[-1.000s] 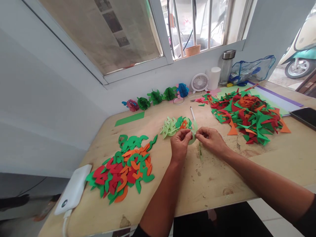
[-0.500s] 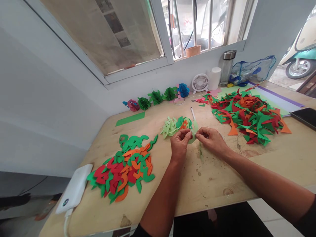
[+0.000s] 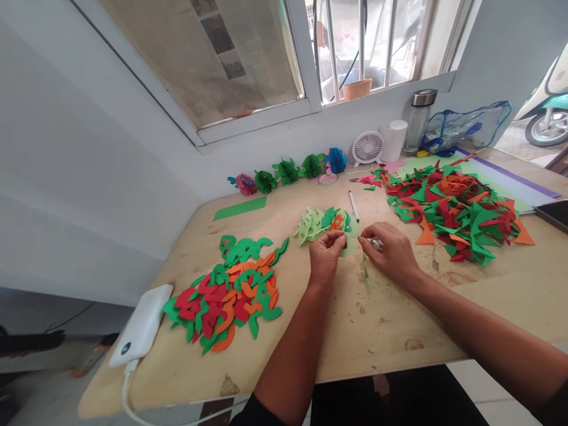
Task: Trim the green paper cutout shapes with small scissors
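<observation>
My left hand [image 3: 327, 254] is closed, thumb and finger pinching a piece of pale green paper [image 3: 349, 246]. Just to its right, my right hand [image 3: 387, 248] is closed too, its fingertips pressed together a short gap from the paper. A small silvery thing [image 3: 377, 244] shows among its curled fingers, too little of it to name. Behind my left hand lie pale green cut-paper shapes [image 3: 308, 226], with darker green and orange cutouts [image 3: 336, 221] beside them. A thin pale green scrap [image 3: 365, 269] rests on the table below my right hand.
Cut-paper shapes in green, red and orange [image 3: 231, 290] are heaped at left, by a white power bank [image 3: 141, 325]. Mixed paper scraps [image 3: 461, 207] form a pile at right. A pen [image 3: 354, 206], a small fan [image 3: 368, 148] and a glass bottle [image 3: 418, 123] stand or lie farther back.
My right hand has come away from the paper, moving right, and a silvery thing now shows in it. My left hand still pinches the paper. The view has shifted slightly.
</observation>
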Demonstrator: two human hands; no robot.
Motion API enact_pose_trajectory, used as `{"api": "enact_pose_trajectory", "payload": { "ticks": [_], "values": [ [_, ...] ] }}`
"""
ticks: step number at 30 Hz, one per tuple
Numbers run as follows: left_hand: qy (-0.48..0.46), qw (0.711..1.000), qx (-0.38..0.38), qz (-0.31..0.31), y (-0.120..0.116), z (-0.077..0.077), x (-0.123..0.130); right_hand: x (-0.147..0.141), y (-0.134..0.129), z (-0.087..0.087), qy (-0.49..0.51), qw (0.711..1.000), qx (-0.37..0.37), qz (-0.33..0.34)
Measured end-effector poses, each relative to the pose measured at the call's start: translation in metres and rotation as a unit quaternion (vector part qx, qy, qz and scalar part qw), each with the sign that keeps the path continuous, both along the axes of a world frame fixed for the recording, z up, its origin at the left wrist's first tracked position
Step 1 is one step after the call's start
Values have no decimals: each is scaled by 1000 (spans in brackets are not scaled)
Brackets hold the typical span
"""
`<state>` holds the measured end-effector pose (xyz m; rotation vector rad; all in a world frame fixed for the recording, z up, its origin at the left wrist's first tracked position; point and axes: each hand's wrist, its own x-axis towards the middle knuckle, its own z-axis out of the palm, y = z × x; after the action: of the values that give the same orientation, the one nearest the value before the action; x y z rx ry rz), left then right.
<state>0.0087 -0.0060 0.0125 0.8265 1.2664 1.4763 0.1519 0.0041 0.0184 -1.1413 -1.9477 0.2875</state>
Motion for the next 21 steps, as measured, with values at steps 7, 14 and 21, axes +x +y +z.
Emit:
{"api": "enact_pose_trajectory", "payload": {
  "ticks": [7, 14, 21],
  "values": [
    [-27, 999, -31, -35, -5, 9, 2, 0, 2, 4, -91, 985, 147, 12],
    [-1, 997, -32, -65, -5, 8, 2, 1, 3, 4, -140, 974, 179, 19],
    [-10, 997, -27, -67, -6, 10, 2, 0, 2, 3, -178, 966, 186, 26]
  ]
}}
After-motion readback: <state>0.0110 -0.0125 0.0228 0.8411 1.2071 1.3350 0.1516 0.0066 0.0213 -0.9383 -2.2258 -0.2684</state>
